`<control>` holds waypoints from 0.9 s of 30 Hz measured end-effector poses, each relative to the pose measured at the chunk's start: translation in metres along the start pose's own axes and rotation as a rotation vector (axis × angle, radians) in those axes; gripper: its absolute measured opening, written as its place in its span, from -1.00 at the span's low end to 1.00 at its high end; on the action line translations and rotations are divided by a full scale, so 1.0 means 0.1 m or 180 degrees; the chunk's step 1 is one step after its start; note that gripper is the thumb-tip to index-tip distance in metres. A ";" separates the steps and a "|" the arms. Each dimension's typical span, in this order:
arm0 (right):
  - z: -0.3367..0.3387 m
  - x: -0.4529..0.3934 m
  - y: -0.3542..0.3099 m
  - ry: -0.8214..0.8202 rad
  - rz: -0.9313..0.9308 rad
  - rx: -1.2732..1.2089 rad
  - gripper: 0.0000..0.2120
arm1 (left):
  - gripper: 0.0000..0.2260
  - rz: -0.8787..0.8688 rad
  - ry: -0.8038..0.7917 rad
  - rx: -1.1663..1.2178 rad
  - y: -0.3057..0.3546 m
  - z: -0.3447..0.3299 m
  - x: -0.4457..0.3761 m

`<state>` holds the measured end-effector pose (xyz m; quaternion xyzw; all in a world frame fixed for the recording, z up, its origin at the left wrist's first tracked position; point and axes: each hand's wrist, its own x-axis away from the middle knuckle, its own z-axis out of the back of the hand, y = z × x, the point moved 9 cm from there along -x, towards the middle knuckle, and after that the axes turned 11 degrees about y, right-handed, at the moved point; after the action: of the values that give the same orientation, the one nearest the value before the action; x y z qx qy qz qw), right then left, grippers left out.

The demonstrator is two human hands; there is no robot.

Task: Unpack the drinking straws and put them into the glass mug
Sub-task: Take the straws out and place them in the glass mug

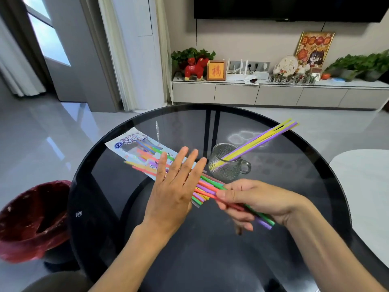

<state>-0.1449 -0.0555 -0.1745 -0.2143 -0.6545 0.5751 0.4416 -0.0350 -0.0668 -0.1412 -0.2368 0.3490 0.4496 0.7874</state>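
A clear glass mug (228, 165) stands on the round dark glass table (210, 249), handle to the right. Several yellow and purple straws (263, 138) lean out of it toward the upper right. The printed plastic straw packet (134, 145) lies left of the mug with colourful straws sticking out. My left hand (174, 186) lies flat with straight, spread fingers on the packet's near end and the loose straws. My right hand (250, 201) grips a bundle of coloured straws (207, 186) just in front of the mug; green and purple ends poke out behind the palm.
A red-lined waste bin (31, 218) stands on the floor left of the table. A white seat or table edge (368, 186) is at the right. Behind are a low TV cabinet (273, 93) with ornaments and plants.
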 end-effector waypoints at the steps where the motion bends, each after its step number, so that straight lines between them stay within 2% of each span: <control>1: -0.02 0.04 -0.09 -0.0045 0.0134 -0.0170 -0.63 | -0.53 0.0015 0.0038 0.0158 0.01 0.02 -0.02; 3: 0.08 0.06 -0.20 0.0128 0.0273 -0.0740 -0.42 | -0.76 0.0395 0.0080 0.0570 -0.05 0.10 -0.08; 5: 0.26 0.04 -0.29 0.0419 0.0494 -0.1355 -0.32 | -0.89 0.0960 -0.0079 0.0990 -0.16 0.20 -0.18; 6: 0.36 0.02 -0.32 0.0621 0.0638 -0.1560 -0.35 | -0.94 0.1202 -0.0181 0.1498 -0.16 0.24 -0.24; 9: 0.55 -0.01 -0.37 0.1267 0.1101 -0.1627 -0.63 | -0.86 0.1918 -0.0361 0.3921 -0.02 0.29 -0.36; 11: 0.56 0.02 -0.44 0.1426 0.1400 -0.1519 -0.76 | -0.85 0.2012 -0.0761 0.4813 0.14 0.14 -0.27; 14: 0.31 0.03 -0.51 0.0990 0.1534 -0.0966 -0.60 | -0.84 0.2059 -0.1684 0.4689 0.33 -0.25 0.08; 16: 0.20 0.02 -0.43 0.0918 0.1446 -0.0493 -0.56 | -0.84 0.2151 -0.2062 0.4547 0.38 -0.41 0.22; 20: 0.20 -0.03 -0.42 0.1327 0.1429 -0.0303 -0.72 | -0.87 0.2167 -0.2299 0.4738 0.38 -0.41 0.22; 24: 0.22 -0.09 -0.37 0.1497 0.1358 -0.0477 -0.79 | -0.94 0.2258 -0.2667 0.4972 0.49 -0.40 0.32; 27: 0.39 -0.06 -0.35 0.1931 0.1405 -0.0779 -0.88 | -0.87 0.2549 -0.2514 0.4990 0.43 -0.48 0.34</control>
<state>-0.1659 -0.0911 -0.1413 -0.5611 -0.4962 0.4845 0.4518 -0.0765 -0.0602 -0.2006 0.6612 0.3150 0.3714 0.5707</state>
